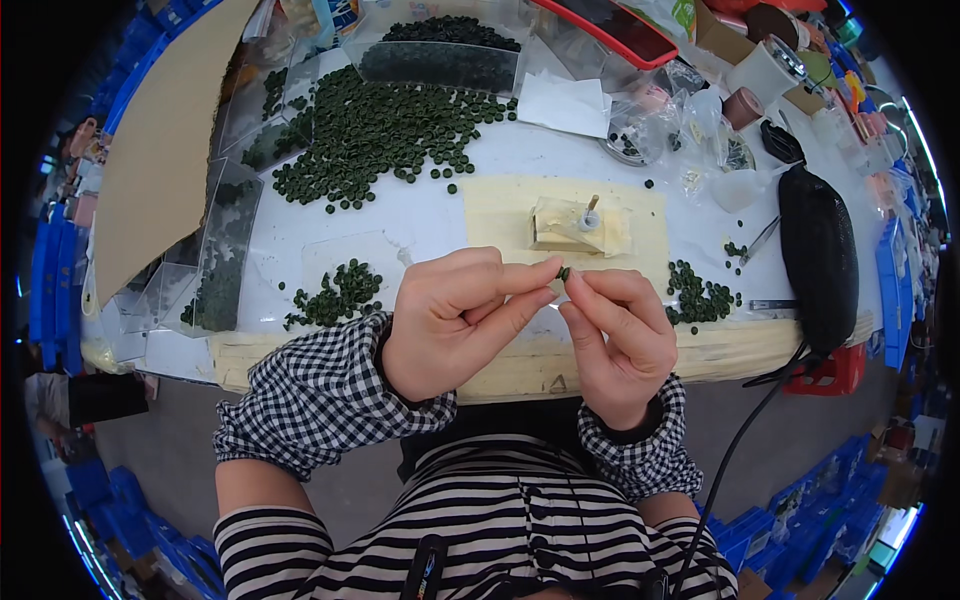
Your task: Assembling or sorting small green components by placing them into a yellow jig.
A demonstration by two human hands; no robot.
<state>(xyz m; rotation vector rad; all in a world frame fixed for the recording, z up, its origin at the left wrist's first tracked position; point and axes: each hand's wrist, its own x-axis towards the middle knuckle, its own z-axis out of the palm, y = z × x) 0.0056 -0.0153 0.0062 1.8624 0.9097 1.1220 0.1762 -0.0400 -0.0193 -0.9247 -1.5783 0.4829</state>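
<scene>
Before my chest, both hands meet at a small dark green disc (563, 273). My left hand (455, 315) is closed, its index fingertip against the disc's left side and the thumb just below. From the other side, the index fingertip of my right hand (628, 345) touches it, fingers curled and the thumb lower. Fingertips cover part of the disc. Beyond my hands stands a tape-wrapped block (568, 228) with a short upright peg (592, 205). A little heap of similar discs (345, 293) lies left of my left hand, and another heap (700, 294) lies to the right.
A large spread of green discs (375, 130) covers the far left, beside clear plastic trays (440, 70) and a cardboard sheet (160, 150). A red-cased phone (615, 30) lies at the back. Tweezers (762, 240) and a black pouch (818, 255) with a cable are at right.
</scene>
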